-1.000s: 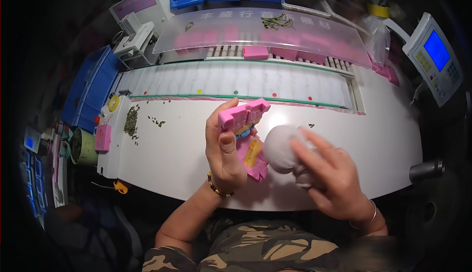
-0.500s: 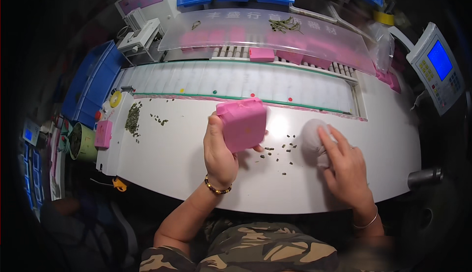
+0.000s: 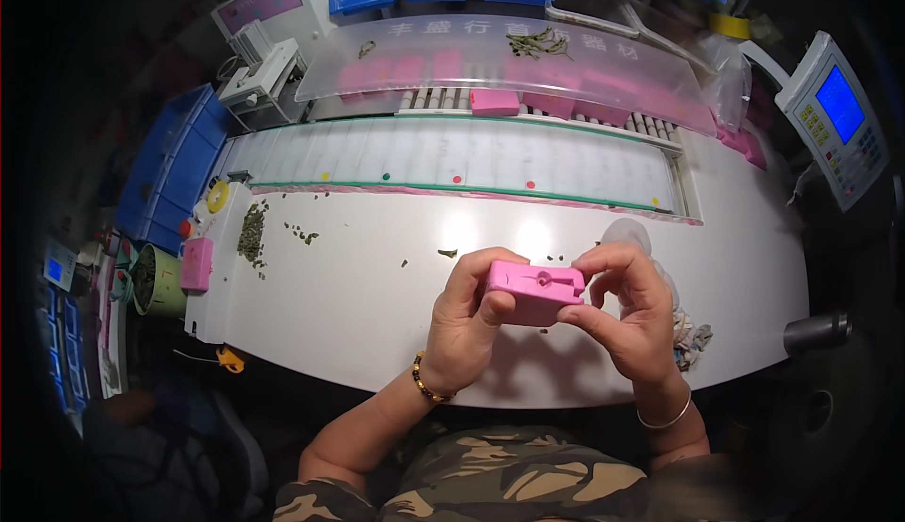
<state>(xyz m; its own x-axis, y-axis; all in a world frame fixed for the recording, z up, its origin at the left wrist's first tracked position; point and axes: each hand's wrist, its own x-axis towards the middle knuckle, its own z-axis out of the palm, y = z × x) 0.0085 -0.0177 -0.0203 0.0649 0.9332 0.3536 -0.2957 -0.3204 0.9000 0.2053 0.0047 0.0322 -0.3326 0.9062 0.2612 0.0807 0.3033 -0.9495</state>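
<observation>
Mold block, pink, matte, rubbery-looking, rounded corners, small hole and notch in the visible edge, held above smooth white tabletop in head view. Left hand pinches its left end; right hand pinches right end, thumb and forefinger. Pale bulbous cloth pouch behind right hand, partly hidden. Rough green granules heaped at tabletop's left. Crumpled patterned rag beside right wrist.

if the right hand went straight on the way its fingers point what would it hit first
The pink block. The right hand points leftward, thumb and forefinger seemingly closed on the block's right end, though the exact depth of contact is unclear.
</observation>
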